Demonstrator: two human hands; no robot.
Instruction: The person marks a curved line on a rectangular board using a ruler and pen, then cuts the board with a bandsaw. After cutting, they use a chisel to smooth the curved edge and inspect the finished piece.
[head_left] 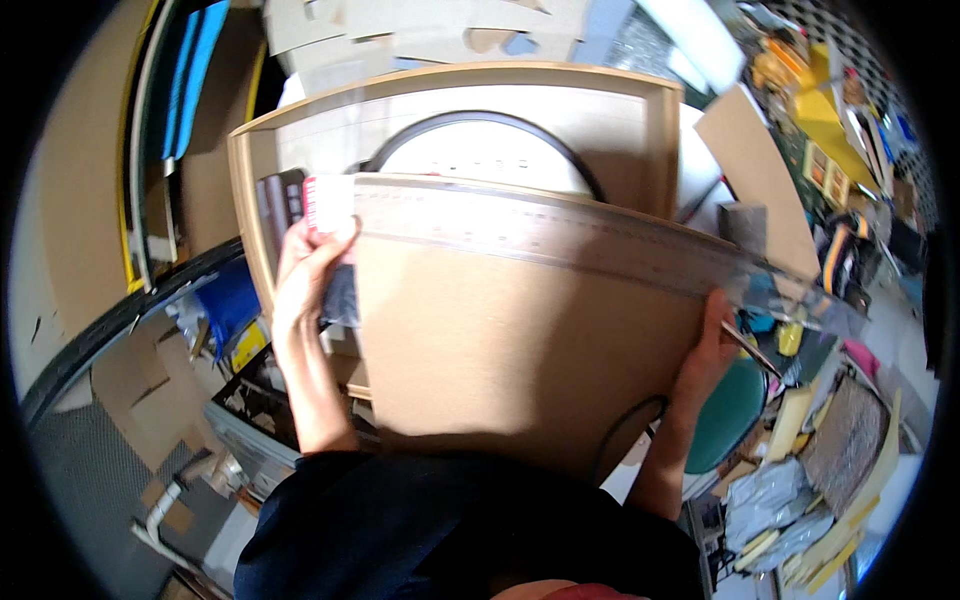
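Note:
A large brown board [500, 340] fills the lower middle, with a long clear ruler [520, 225] across its far edge. My left hand [312, 262] is closed on the left end of the ruler and board, by a red-and-white label [315, 205]. My right hand [705, 350] is closed on the board's right edge and the ruler, with a thin pen-like stick [757, 355] among its fingers. Behind the board sits a shallow wooden box [665, 140] containing a white disc with a dark rim [455, 145], partly hidden by the board.
Leaning panels and blue strips [185, 75] stand at the left. A cardboard piece [755, 170] and cluttered scraps [835, 450] lie to the right. A green stool seat [725, 420] is beside my right forearm. Paper sheets [420, 30] lie beyond the box.

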